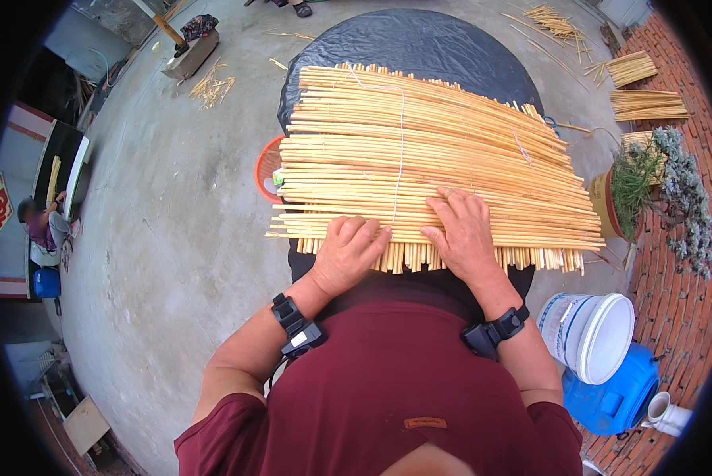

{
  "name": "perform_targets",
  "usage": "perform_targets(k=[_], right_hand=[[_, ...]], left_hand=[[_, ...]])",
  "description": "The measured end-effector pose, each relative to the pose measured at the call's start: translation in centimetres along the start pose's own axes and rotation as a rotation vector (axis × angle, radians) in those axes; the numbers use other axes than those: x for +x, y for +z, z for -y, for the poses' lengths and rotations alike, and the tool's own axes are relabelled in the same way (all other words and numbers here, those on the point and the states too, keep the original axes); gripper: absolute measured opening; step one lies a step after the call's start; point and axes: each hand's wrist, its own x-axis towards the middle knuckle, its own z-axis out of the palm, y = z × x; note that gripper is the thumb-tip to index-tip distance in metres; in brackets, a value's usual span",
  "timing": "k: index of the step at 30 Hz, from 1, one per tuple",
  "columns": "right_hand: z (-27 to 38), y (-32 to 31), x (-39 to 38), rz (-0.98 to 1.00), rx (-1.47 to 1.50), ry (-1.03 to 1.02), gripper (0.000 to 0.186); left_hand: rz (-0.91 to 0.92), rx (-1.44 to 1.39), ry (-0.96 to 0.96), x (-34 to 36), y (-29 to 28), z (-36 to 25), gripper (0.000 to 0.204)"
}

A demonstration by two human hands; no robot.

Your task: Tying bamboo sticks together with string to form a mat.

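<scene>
A broad layer of straight, pale yellow stalks (427,135) lies sideways in front of me. Cut ends of other stalks (411,259), running the opposite way, poke out beneath its near edge. White string (400,147) crosses the layer from far to near. My left hand (348,252) is at the near edge, left of the middle, its bent fingers closed over the front stalks; the undersides of those fingers are hidden. Farther right, my right hand (465,238) rests on the stalks with its fingers spread and thumb pointing left.
A round, black-covered surface (419,40) supports the stalks. An orange basket (264,168) sits at its left. To the right stand a potted plant (640,178), a white bucket (586,337) and a blue drum (622,393). Stalk bundles (648,105) lie beyond. Another person (45,226) sits far left.
</scene>
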Motion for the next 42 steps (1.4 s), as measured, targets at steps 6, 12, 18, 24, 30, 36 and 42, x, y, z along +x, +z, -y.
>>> perform_targets(k=[6,12,18,24,30,36,42], right_hand=[[-2.3,3.1,0.1,-0.054,0.103,-0.083,0.029],[-6.8,10.4,1.6,0.645,0.158,0.301,0.025],[-8.0,17.6,2.5,0.29,0.711,0.73,0.02],[-5.5,19.9,11.1,0.506,0.126,0.607,0.027],[-4.9,22.3,12.2,0.547,0.124,0.459,0.03],[-5.1,22.4,8.3,0.277,0.98,0.826,0.014],[-4.9,21.0,9.8,0.345,1.159,0.969,0.003]], left_hand=[[0.052,0.148,-0.072,0.4,3.8,1.1,0.04],[0.528,0.158,-0.145,-3.1,12.8,7.5,0.041],[0.046,-0.294,-0.707,-4.6,14.6,10.0,0.035],[-0.123,-0.336,-0.897,-3.5,16.7,10.9,0.026],[-0.07,-0.153,-0.841,-1.9,18.9,11.6,0.039],[0.12,-0.136,-0.931,-2.1,20.4,11.9,0.082],[0.219,-0.154,-0.972,-1.8,20.8,12.1,0.097]])
